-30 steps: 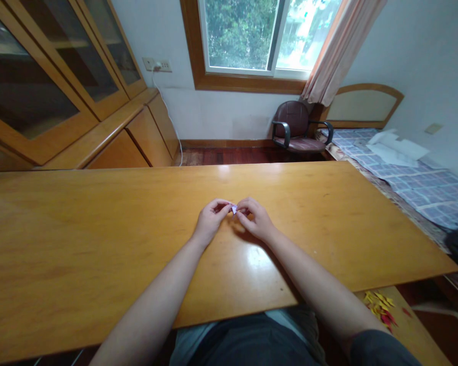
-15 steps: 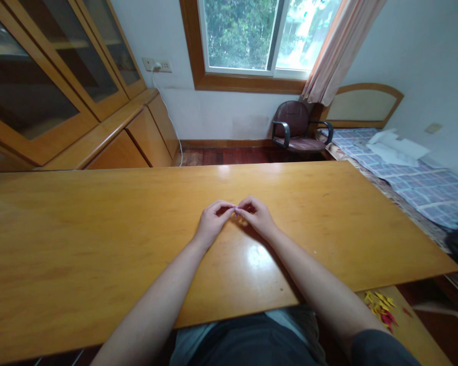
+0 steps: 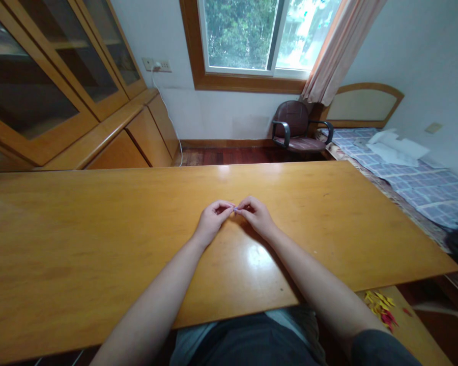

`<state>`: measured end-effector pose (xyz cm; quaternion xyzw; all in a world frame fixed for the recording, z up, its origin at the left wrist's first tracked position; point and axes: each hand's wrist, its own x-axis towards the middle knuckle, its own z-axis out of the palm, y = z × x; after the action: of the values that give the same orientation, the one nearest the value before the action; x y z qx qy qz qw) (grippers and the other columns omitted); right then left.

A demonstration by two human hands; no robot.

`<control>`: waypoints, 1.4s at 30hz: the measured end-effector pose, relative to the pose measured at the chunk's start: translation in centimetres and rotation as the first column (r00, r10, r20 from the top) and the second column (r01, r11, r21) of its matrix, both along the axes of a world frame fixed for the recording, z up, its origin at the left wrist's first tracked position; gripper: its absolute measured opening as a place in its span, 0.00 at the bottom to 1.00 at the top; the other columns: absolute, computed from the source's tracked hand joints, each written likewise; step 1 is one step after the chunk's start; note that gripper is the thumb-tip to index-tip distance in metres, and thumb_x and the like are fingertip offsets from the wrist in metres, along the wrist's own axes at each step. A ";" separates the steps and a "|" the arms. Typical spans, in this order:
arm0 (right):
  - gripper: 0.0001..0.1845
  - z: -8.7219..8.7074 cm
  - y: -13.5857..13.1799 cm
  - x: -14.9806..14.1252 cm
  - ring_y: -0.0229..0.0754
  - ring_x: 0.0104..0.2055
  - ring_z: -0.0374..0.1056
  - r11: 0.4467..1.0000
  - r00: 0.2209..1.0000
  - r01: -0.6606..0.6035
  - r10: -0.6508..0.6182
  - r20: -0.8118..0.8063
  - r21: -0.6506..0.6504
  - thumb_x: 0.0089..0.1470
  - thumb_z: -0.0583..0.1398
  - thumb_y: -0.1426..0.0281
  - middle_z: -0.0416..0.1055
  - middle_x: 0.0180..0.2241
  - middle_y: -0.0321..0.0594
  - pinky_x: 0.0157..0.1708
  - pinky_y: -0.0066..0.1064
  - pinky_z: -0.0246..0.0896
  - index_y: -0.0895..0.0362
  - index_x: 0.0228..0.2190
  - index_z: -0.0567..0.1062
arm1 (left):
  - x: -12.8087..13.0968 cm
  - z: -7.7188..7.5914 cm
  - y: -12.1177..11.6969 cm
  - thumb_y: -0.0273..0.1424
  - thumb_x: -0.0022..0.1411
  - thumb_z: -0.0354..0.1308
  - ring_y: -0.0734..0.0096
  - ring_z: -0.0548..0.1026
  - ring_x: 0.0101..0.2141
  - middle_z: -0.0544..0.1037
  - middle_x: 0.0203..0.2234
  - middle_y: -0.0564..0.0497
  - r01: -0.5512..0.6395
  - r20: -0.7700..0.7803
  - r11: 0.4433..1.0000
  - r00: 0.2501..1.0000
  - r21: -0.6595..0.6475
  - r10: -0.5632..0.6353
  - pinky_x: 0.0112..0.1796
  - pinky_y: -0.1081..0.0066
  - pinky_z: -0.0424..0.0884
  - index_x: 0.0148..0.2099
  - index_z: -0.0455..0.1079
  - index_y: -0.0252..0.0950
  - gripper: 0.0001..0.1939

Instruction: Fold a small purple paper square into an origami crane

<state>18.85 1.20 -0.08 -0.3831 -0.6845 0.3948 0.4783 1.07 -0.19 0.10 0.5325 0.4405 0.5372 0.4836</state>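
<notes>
Over the middle of the wooden table point(image 3: 110, 244), both of my hands meet at the fingertips. Between them is a tiny purple piece point(image 3: 235, 209), too small for me to make out its kind. My left hand point(image 3: 212, 219) pinches it from the left with thumb and forefinger. From the right, my right hand point(image 3: 256, 216) pinches the same piece, its other fingers curled. Most of the piece is hidden by the fingertips.
A lower board at the right front bears a pile of yellow and red scraps point(image 3: 381, 307). Beyond the table stand a brown armchair point(image 3: 295, 124), a bed with a checked cover point(image 3: 416, 185) and a glass-doored wooden cabinet point(image 3: 114, 117) at left.
The purple piece between the fingertips has turned slightly, and less of it hangs below them. Both hands stay in nearly the same place.
</notes>
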 end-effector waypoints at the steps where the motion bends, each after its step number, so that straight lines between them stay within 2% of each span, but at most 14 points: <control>1: 0.06 0.0 0.0 0.0 0.41 0.35 0.71 1.000 1.000 -0.001 0.001 0.008 0.001 0.54 0.64 0.65 0.74 0.31 0.37 0.37 0.32 0.67 0.55 0.30 0.74 | 0.0 -0.1 0.0 0.38 0.53 0.66 0.63 0.77 0.39 0.81 0.35 0.47 0.003 0.013 1.000 1.000 -0.018 -0.003 0.47 0.62 0.71 0.34 0.76 0.35 0.11; 5: 0.07 0.1 0.0 0.0 0.41 0.34 0.71 1.000 1.000 0.013 -0.013 0.007 0.008 0.54 0.64 0.65 0.74 0.31 0.37 0.37 0.32 0.67 0.55 0.29 0.74 | 0.0 -0.3 0.1 0.38 0.52 0.68 0.65 0.77 0.38 0.81 0.33 0.48 0.021 0.055 0.998 0.998 -0.067 -0.018 0.46 0.64 0.71 0.35 0.75 0.35 0.12; 9: 0.08 0.1 -0.1 0.0 0.41 0.35 0.71 0.999 0.999 0.029 -0.030 0.019 0.017 0.54 0.65 0.63 0.74 0.31 0.37 0.36 0.32 0.67 0.54 0.30 0.75 | -0.2 -0.4 0.0 0.38 0.53 0.68 0.66 0.77 0.37 0.81 0.33 0.49 0.022 0.012 0.999 1.000 -0.043 -0.022 0.44 0.66 0.71 0.35 0.76 0.36 0.12; 14: 0.09 0.0 0.0 0.1 0.41 0.35 0.71 0.999 0.998 0.022 -0.023 0.056 0.027 0.55 0.65 0.61 0.75 0.32 0.39 0.35 0.31 0.67 0.54 0.33 0.77 | -0.4 0.1 -0.2 0.36 0.56 0.65 0.64 0.77 0.38 0.80 0.34 0.48 0.015 -0.090 0.995 0.996 0.097 -0.006 0.45 0.65 0.71 0.36 0.77 0.37 0.09; 17: 0.10 0.2 0.0 0.1 0.41 0.35 0.71 0.998 0.996 0.004 -0.008 0.085 0.056 0.56 0.64 0.60 0.75 0.32 0.40 0.34 0.32 0.66 0.55 0.32 0.78 | -0.5 0.4 -0.3 0.35 0.59 0.64 0.65 0.76 0.39 0.79 0.35 0.48 0.027 -0.173 0.976 0.985 0.217 0.011 0.45 0.65 0.70 0.35 0.78 0.38 0.06; 20: 0.11 0.5 0.0 0.2 0.41 0.34 0.70 0.995 0.995 -0.008 -0.002 0.098 0.098 0.57 0.64 0.60 0.75 0.31 0.41 0.33 0.31 0.66 0.55 0.31 0.79 | -0.6 0.7 -0.4 0.35 0.59 0.64 0.65 0.75 0.39 0.76 0.34 0.49 0.027 -0.226 0.960 0.974 0.277 0.038 0.44 0.66 0.70 0.35 0.79 0.40 0.05; 24: 0.10 0.8 -0.1 0.3 0.41 0.32 0.69 0.989 0.995 -0.015 0.000 0.102 0.147 0.57 0.64 0.61 0.74 0.30 0.40 0.31 0.31 0.66 0.55 0.30 0.79 | -0.7 0.8 -0.4 0.35 0.59 0.65 0.66 0.74 0.37 0.74 0.33 0.49 0.027 -0.234 0.960 0.971 0.277 0.040 0.41 0.68 0.70 0.35 0.79 0.39 0.06; 32: 0.07 0.6 -0.3 0.1 0.38 0.30 0.67 0.980 0.991 0.004 -0.031 0.129 0.201 0.57 0.64 0.66 0.73 0.29 0.39 0.31 0.29 0.64 0.57 0.30 0.79 | -0.5 0.3 -0.3 0.34 0.61 0.63 0.68 0.75 0.35 0.77 0.31 0.51 0.022 -0.297 0.964 0.953 0.265 0.060 0.39 0.69 0.70 0.35 0.76 0.37 0.06; 42: 0.06 0.9 -0.5 0.2 0.39 0.30 0.67 0.982 0.988 -0.005 -0.024 0.153 0.187 0.57 0.63 0.68 0.73 0.28 0.39 0.30 0.30 0.62 0.56 0.29 0.77 | -0.4 0.5 -0.4 0.34 0.61 0.62 0.68 0.75 0.35 0.76 0.32 0.50 0.044 -0.335 0.962 0.941 0.270 0.051 0.37 0.70 0.71 0.35 0.75 0.37 0.06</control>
<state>19.05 0.73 0.78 -0.3693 -0.7516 0.2957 0.4597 0.63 -0.62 0.56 0.6779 0.4396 0.4940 0.3213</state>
